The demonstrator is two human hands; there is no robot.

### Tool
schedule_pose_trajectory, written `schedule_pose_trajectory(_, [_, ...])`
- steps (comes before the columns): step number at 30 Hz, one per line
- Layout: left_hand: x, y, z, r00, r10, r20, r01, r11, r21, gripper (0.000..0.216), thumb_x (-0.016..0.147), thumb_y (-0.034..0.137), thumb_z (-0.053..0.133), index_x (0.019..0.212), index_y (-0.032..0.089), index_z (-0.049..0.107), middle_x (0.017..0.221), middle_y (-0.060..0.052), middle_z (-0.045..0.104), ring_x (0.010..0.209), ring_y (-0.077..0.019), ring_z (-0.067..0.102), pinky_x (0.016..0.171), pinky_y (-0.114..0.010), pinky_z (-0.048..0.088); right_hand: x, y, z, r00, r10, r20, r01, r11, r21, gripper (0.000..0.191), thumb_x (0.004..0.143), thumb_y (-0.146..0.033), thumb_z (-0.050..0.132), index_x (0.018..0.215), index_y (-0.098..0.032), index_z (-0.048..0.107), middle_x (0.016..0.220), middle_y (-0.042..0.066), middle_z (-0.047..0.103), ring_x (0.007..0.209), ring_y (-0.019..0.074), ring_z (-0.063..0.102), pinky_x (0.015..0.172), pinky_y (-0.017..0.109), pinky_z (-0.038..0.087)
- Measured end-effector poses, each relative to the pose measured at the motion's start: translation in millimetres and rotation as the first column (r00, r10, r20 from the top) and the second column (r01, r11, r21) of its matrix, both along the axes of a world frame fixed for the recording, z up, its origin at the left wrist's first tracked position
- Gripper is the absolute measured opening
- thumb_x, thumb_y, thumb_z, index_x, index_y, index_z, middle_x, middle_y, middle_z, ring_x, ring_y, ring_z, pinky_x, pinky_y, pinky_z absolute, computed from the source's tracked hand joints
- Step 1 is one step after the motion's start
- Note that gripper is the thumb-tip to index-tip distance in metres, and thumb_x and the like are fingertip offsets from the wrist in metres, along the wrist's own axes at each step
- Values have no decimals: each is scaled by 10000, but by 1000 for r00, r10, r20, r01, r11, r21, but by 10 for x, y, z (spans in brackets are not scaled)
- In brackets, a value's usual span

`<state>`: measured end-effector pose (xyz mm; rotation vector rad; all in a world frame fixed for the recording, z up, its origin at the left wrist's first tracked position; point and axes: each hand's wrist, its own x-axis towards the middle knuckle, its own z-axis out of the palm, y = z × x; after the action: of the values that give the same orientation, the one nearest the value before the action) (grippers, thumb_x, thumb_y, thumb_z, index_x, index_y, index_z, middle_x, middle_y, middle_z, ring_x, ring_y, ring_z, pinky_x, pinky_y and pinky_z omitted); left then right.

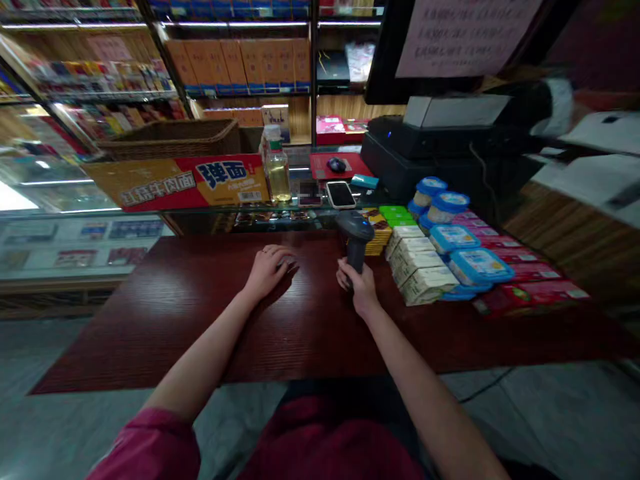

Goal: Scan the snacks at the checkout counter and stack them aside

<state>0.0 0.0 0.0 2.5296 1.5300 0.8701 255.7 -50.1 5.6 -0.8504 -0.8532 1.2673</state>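
My right hand [361,285] is wrapped around the handle of a dark grey barcode scanner [356,243], held upright over the brown wooden counter [210,320]. A small blue light glows on the scanner's head. To the left, my left hand [270,268] rests at the counter surface with its fingers reaching right and a little apart, and I see nothing held in it. Right of the scanner stand yellow packs [377,233], whitish wrapped packs [417,267] in a row, and blue-lidded tubs [477,265].
Red boxes [535,293] line the counter's right side, with green packs [397,215] behind. A phone [341,195], a mouse [337,164] and a bottle of yellowish liquid [278,175] are at the back, beside a printed carton [185,183] and wicker basket [175,139]. A black machine [440,143] stands back right.
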Motion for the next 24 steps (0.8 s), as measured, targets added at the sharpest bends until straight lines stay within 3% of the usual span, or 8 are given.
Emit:
schedule_pose_trajectory(4, [-6, 68, -123, 996, -82, -25, 80, 994, -75, 392, 1055, 308, 514, 1408, 218, 659, 1547, -92, 640, 1472, -269, 552, 1216, -471, 457, -2, -13, 26, 996, 83, 14, -83, 996, 22, 551, 795, -646, 832, 1084, -192, 711, 500, -95, 479, 408, 92, 405, 406, 221, 328])
schedule_pose_trajectory(7, [-13, 114, -191, 992, -85, -90, 69, 983, -167, 506, 1056, 353, 512, 1530, 190, 581, 1686, -103, 494, 1604, -281, 413, 1299, -489, 379, 6, -8, 14, 992, 128, 13, -129, 992, 19, 579, 831, -715, 778, 1097, -205, 712, 500, -84, 495, 421, 107, 450, 428, 228, 379])
schedule_pose_trajectory(13, [-19, 144, -203, 985, -88, -146, 53, 973, -226, 574, 1071, 388, 467, 1593, 157, 529, 1710, -107, 449, 1622, -276, 386, 1335, -466, 330, 95, 4, 8, 977, 206, -53, -209, 977, -50, 552, 752, -671, 882, 1050, -231, 735, 775, -12, 661, 665, 153, 632, 579, 272, 560])
schedule_pose_trajectory(17, [-6, 131, -182, 984, -84, -159, 48, 975, -219, 562, 1070, 373, 469, 1592, 176, 532, 1707, -109, 450, 1621, -272, 388, 1328, -478, 342, 176, -5, 16, 967, 250, -57, -250, 968, 10, 509, 790, -622, 875, 1097, -228, 774, 974, 40, 728, 845, 169, 666, 742, 285, 573])
schedule_pose_trajectory(24, [12, 95, -151, 975, -82, -204, 39, 977, -210, 557, 1076, 349, 467, 1596, 157, 525, 1715, -118, 435, 1621, -277, 388, 1330, -461, 340, 246, -24, 82, 959, 282, -41, -280, 959, 37, 476, 810, -569, 844, 1100, -196, 784, 818, 13, 599, 696, 150, 511, 688, 303, 499])
